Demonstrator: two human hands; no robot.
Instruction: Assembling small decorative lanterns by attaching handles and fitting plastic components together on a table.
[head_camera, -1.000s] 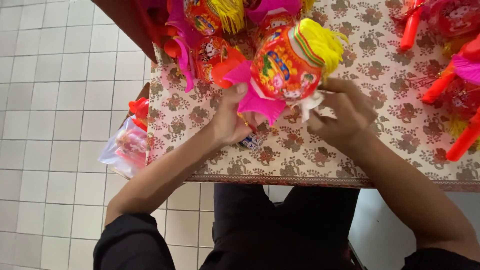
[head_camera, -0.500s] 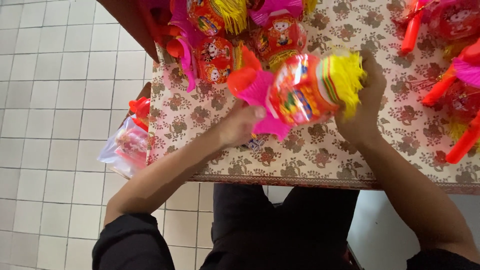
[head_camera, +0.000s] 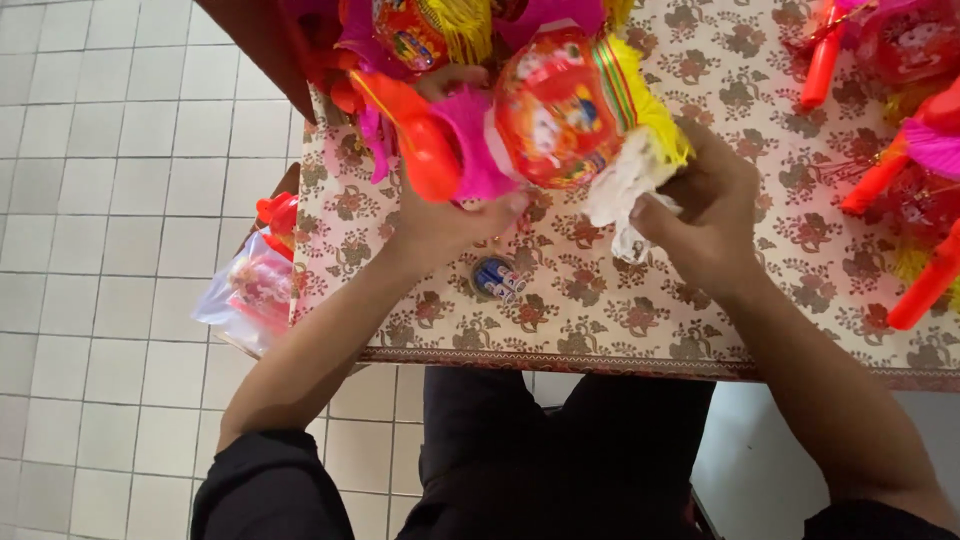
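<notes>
Pale square floor tiles (head_camera: 110, 200) on the left; a table under a cream cloth with a brown flower print (head_camera: 740, 130) fills the upper right, its patterned hem running along the near edge. The person sits at that edge, dark clothing below, both forearms reaching up onto the cloth. Between the hands, lifted just above the table: a round red toy lantern (head_camera: 555, 110) with printed pictures, a yellow fringe on its right end, a pink ruffle on its left and an orange handle (head_camera: 415, 140) sticking out left. Left hand (head_camera: 445, 215) is under the pink ruffle, fingers closed up against the lantern's lower left side. Right hand (head_camera: 705, 215) is pinched shut on a crumpled white wrapping (head_camera: 625, 195) that hangs from the lantern's right end, just below the fringe. A small bundle of batteries (head_camera: 497, 278) lies on the cloth near the left wrist. More lanterns of the same kind are heaped at the top edge (head_camera: 420, 30) and along the right edge (head_camera: 905, 60), with orange handles. A clear plastic bag (head_camera: 250, 295) with red and pink contents hangs off the table's left side.
</notes>
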